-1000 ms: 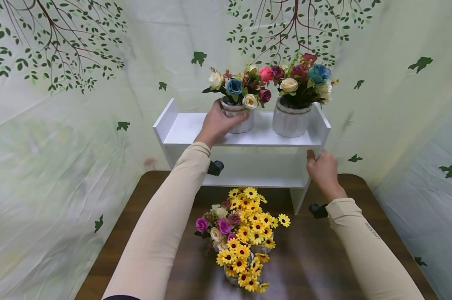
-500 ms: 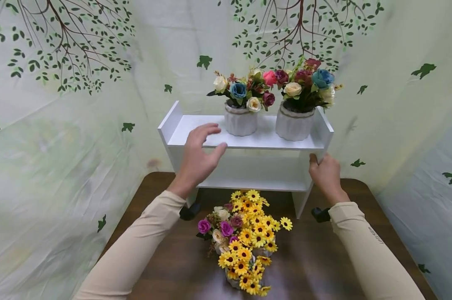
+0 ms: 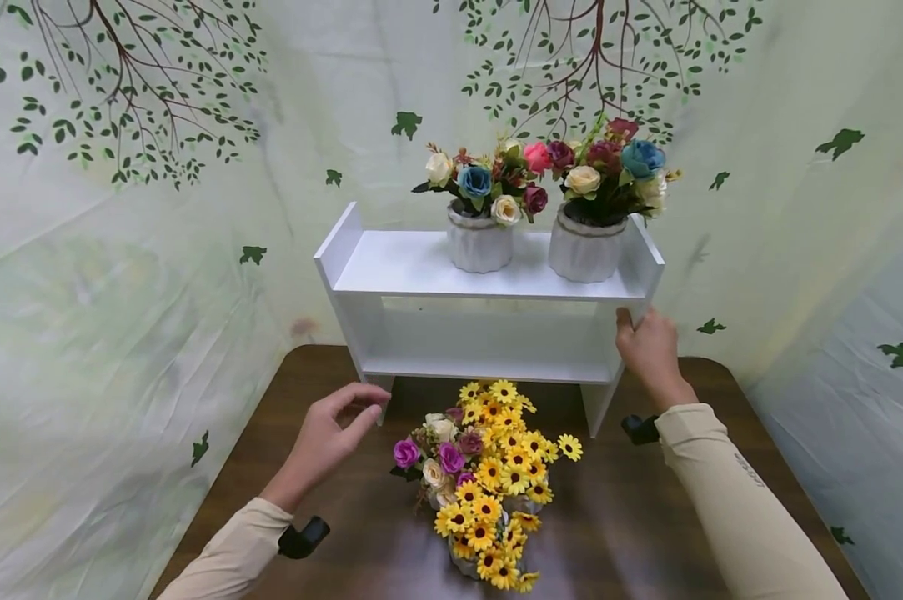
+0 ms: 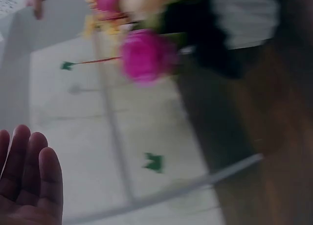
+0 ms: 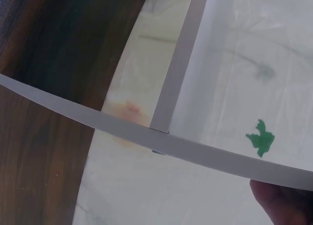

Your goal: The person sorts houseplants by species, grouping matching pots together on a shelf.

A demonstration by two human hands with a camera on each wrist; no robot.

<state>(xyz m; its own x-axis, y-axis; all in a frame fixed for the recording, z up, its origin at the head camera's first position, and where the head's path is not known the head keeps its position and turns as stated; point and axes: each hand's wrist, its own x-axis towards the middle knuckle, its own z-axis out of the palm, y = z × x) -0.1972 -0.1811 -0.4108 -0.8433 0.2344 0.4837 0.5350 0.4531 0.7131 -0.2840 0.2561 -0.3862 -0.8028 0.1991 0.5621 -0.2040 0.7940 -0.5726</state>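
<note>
My left hand [image 3: 325, 437] holds nothing, fingers loosely bent, over the table left of the flowers. In the left wrist view its straight fingers [image 4: 34, 171] appear below a blurred magenta rose [image 4: 144, 56]. My right hand [image 3: 649, 354] grips the right side panel of a white two-tier shelf [image 3: 398, 258]; the right wrist view shows a fingertip [image 5: 276, 198] against the panel's edge [image 5: 205, 154]. On the top tier stand two white pots of mixed artificial roses, a left pot [image 3: 481, 243] and a right pot [image 3: 586, 248]. Yellow daisies [image 3: 507, 467] and magenta-and-cream roses [image 3: 439, 454] stand before the shelf.
The lower tier [image 3: 489, 346] has nothing visible on it. A dark brown wooden table [image 3: 616, 517] carries the shelf and flowers. Behind hangs a pale curtain [image 3: 293, 167] printed with branches and leaves. The daisies' pots are mostly hidden by blooms.
My left hand has let go of the left rose pot on the top tier and moved down and left to beside the lower flowers. My right hand has kept its grip on the shelf panel.
</note>
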